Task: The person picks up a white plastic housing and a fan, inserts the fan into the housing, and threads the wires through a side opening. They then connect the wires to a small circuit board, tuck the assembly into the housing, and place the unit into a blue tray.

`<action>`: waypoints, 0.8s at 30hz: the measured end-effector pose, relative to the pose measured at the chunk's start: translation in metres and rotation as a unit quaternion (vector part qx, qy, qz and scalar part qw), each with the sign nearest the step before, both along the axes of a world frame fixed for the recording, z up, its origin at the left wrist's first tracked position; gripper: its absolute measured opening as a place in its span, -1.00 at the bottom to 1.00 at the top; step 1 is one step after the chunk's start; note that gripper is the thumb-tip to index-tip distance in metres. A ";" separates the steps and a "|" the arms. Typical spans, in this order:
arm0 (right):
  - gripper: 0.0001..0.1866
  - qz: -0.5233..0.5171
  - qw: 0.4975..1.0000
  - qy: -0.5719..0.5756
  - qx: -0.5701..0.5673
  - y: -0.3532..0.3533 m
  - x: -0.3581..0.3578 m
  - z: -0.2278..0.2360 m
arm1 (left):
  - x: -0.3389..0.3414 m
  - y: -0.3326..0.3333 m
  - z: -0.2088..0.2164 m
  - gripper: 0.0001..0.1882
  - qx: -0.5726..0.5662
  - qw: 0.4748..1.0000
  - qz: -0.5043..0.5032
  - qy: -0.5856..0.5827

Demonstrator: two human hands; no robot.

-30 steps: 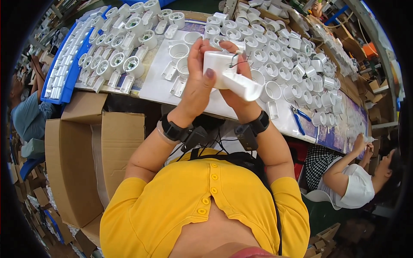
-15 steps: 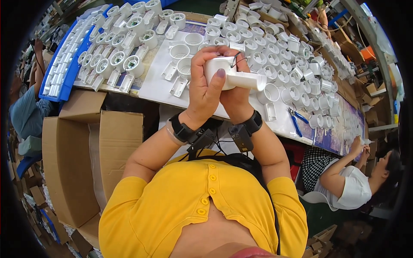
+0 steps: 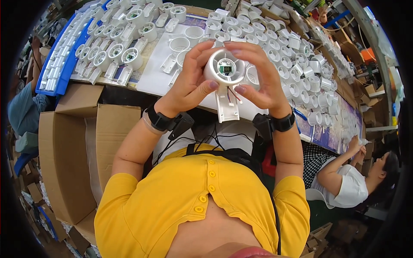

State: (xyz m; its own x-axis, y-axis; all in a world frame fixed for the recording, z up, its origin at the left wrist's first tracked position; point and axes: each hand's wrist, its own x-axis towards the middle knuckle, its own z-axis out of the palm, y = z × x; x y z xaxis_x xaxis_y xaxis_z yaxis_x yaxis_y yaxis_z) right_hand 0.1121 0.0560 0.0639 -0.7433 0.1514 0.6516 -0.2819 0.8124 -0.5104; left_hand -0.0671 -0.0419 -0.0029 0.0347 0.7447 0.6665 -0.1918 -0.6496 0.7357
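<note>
Between my hands, above the table's near edge, is a white round plastic housing [image 3: 210, 72] with a flat, open handle part pointing down toward me. Its open face is turned up, showing a small green circuit board with a dark display. Thin red and dark wires [image 3: 232, 95] hang out below the ring. My left hand [image 3: 193, 77] is closed around its left side, thumb at the lower rim. My right hand [image 3: 262, 73] curves over the top right, fingertips on the upper rim and thumb beside the wires; a gap shows between its palm and the housing.
Similar housings with boards [image 3: 131, 58] stand at the table's left, beside a blue tray [image 3: 64, 84] of white parts. Many white cups [image 3: 297, 77] fill the right side, near blue-handled pliers [image 3: 300, 115]. An open cardboard box [image 3: 69, 163] is at lower left. A co-worker [image 3: 344, 180] sits at right.
The housing has been turned so its open face and circuit board show, with the handle part now pointing toward me. My hands have spread apart, the right one moving right.
</note>
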 end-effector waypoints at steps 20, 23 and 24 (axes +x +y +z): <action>-0.41 0.023 0.993 -0.026 0.110 -0.023 -0.001 0.027 | -0.004 -0.018 -0.008 -0.09 0.108 0.991 0.015 0.073; -0.37 0.033 0.990 -0.073 0.113 -0.019 -0.004 0.029 | -0.004 -0.025 -0.005 -0.05 0.035 0.999 -0.017 0.020; -0.35 0.037 0.987 -0.113 0.112 -0.016 -0.006 0.027 | -0.004 -0.028 -0.004 -0.04 -0.036 0.997 -0.060 -0.029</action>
State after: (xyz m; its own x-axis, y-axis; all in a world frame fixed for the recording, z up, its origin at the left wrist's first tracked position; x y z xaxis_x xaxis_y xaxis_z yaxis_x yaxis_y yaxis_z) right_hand 0.1056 0.0402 0.0910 -0.8767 -0.0379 0.4796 -0.2452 0.8929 -0.3776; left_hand -0.0708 -0.0702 -0.0066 0.0895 0.7834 0.6150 -0.3077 -0.5656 0.7652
